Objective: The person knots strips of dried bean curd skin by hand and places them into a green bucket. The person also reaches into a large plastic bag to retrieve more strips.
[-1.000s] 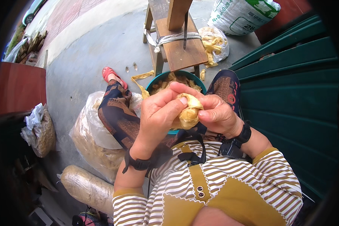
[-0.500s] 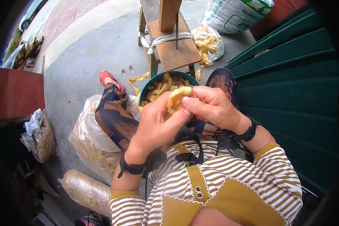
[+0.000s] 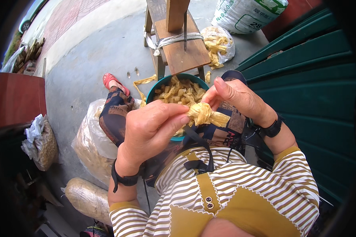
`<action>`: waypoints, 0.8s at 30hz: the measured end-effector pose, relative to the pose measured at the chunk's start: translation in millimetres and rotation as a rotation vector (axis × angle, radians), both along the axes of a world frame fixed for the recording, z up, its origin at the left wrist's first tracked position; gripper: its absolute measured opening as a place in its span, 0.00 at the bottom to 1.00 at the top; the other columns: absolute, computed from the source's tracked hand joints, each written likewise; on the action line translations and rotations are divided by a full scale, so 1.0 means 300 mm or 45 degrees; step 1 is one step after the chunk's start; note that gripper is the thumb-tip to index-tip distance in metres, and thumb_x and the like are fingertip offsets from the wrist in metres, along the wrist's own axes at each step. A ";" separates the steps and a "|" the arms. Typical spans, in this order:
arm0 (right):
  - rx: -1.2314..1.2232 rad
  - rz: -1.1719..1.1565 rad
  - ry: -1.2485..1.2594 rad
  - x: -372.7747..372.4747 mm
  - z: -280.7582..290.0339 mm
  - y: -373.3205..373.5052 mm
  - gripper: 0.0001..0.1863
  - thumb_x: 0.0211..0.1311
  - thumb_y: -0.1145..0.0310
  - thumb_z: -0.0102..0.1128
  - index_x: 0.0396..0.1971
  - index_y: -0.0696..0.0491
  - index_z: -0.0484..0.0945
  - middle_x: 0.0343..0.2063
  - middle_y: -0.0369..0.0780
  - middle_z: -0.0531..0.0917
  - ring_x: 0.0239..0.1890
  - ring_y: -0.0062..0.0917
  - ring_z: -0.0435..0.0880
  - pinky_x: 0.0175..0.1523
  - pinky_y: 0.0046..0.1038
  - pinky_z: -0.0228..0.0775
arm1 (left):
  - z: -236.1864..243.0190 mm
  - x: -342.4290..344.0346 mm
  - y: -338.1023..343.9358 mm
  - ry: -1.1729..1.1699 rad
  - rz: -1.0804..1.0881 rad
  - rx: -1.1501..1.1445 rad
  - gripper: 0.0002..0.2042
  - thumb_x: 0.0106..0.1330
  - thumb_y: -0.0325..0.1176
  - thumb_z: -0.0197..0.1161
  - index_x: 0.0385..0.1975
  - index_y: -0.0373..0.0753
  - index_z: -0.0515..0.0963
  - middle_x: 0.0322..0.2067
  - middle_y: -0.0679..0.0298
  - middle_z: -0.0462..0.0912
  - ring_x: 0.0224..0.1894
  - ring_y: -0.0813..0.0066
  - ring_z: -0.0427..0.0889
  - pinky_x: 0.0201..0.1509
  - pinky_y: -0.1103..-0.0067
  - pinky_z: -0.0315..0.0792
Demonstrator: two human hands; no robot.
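A knotted strip of yellow tofu skin (image 3: pixel 201 114) hangs over my lap, its short tail pointing right. My left hand (image 3: pixel 148 126) pinches the knot's left end between thumb and fingers. Beside its right side is my right hand (image 3: pixel 247 100), thumb raised and apart from the curled fingers. Those fingertips are close to the knot; whether they touch it is hard to see. Below the hands, between my legs, a teal tub (image 3: pixel 149 96) holds many similar knots (image 3: pixel 176 90).
A wooden bench (image 3: pixel 182 53) with an upright post and tied white cloth stands beyond the tub. An open bag of yellow strips (image 3: pixel 219 43) lies right of it, before a white sack (image 3: pixel 249 15). Filled plastic bags (image 3: pixel 93 138) sit at left; a green panel (image 3: pixel 304 91) rises at right.
Both hands were together around the folded strip. Now the right hand has drawn away to the right with its thumb lifted, and the knot shows in the left hand's pinch.
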State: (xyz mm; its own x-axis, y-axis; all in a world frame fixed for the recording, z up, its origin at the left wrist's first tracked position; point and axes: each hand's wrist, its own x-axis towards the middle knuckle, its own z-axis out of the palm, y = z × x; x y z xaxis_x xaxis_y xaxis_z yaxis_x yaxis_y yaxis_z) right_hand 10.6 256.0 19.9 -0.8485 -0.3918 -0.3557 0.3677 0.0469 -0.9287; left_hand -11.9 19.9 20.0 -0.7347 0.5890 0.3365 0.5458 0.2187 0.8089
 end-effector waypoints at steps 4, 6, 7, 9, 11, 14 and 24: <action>-0.466 0.549 -0.550 -0.024 0.030 -0.057 0.27 0.70 0.52 0.38 0.40 0.63 0.75 0.25 0.45 0.83 0.20 0.25 0.81 0.30 0.21 0.73 | 0.046 0.020 0.023 0.237 -0.114 0.001 0.09 0.50 0.24 0.69 0.31 0.34 0.78 0.20 0.62 0.78 0.19 0.71 0.76 0.22 0.81 0.67; -0.657 0.631 -0.780 -0.027 0.037 -0.035 0.22 0.71 0.58 0.39 0.39 0.64 0.71 0.23 0.46 0.80 0.18 0.23 0.78 0.33 0.24 0.75 | 0.059 0.026 0.028 0.361 -0.128 -0.029 0.10 0.48 0.24 0.70 0.29 0.36 0.77 0.18 0.65 0.77 0.17 0.71 0.76 0.20 0.79 0.67; -0.662 0.732 -0.805 -0.018 0.035 -0.037 0.21 0.71 0.58 0.40 0.39 0.64 0.71 0.20 0.41 0.76 0.16 0.20 0.74 0.34 0.24 0.75 | 0.073 0.030 0.021 0.329 -0.195 -0.054 0.10 0.47 0.25 0.70 0.29 0.36 0.77 0.17 0.65 0.77 0.17 0.71 0.76 0.20 0.79 0.67; -0.553 0.942 -0.810 0.005 0.049 -0.041 0.19 0.71 0.58 0.41 0.36 0.61 0.71 0.15 0.32 0.66 0.13 0.13 0.65 0.36 0.23 0.74 | 0.106 0.061 -0.013 0.348 -0.311 -0.170 0.11 0.45 0.27 0.72 0.28 0.37 0.78 0.16 0.66 0.76 0.16 0.72 0.75 0.18 0.80 0.64; -0.521 1.023 -0.779 0.053 0.014 -0.019 0.18 0.71 0.58 0.40 0.32 0.58 0.71 0.19 0.32 0.69 0.17 0.11 0.68 0.38 0.22 0.75 | 0.111 0.075 -0.065 0.280 -0.337 -0.180 0.10 0.44 0.27 0.72 0.26 0.38 0.79 0.14 0.67 0.75 0.14 0.72 0.74 0.17 0.79 0.63; -0.422 0.840 -0.847 0.058 -0.008 0.009 0.18 0.70 0.58 0.42 0.27 0.56 0.70 0.17 0.30 0.67 0.17 0.10 0.67 0.35 0.22 0.77 | 0.058 0.039 -0.079 0.106 -0.267 -0.118 0.09 0.47 0.27 0.69 0.29 0.36 0.79 0.16 0.64 0.76 0.15 0.70 0.75 0.17 0.78 0.65; 0.396 0.078 0.468 -0.196 -0.051 0.035 0.11 0.66 0.64 0.52 0.36 0.57 0.74 0.22 0.30 0.74 0.22 0.10 0.71 0.25 0.14 0.64 | -0.068 -0.251 0.066 -0.452 0.251 -0.005 0.07 0.59 0.31 0.66 0.29 0.32 0.80 0.19 0.65 0.80 0.21 0.85 0.75 0.25 0.85 0.68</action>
State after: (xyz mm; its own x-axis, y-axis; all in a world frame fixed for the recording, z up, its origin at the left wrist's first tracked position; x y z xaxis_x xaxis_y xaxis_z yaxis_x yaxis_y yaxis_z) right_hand -48.2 266.6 4.5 -0.9186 -0.3678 -0.1447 0.0056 0.3539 -0.9353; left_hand -87.2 39.7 -0.5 -0.9037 0.4264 0.0393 0.1799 0.2947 0.9385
